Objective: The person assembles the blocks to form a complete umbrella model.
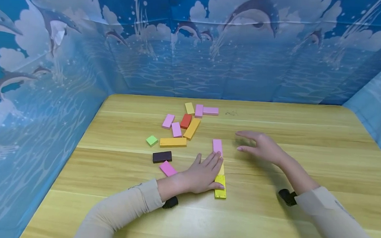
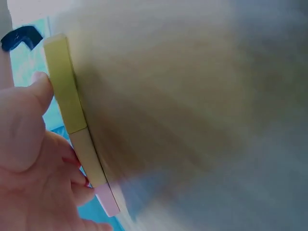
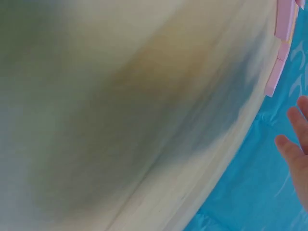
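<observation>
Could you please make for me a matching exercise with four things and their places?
1. Left hand
2. Right hand
3. Green block
4. Bright yellow block

A. Near end of the row
B. Raised over the table, touching nothing
C. Fingers touching the row
D. Farthest left block, head view

Pairs: 1-C, 2-B, 3-D, 4-A

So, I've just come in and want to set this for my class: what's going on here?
A person's left hand rests against a bright yellow block, a pale yellow block and a pink block, lined up end to end, with the bright yellow one nearest the person. The right hand is empty, off to the right of that row. The other blocks, in several colours, lie loose to the left and farther back.
</observation>
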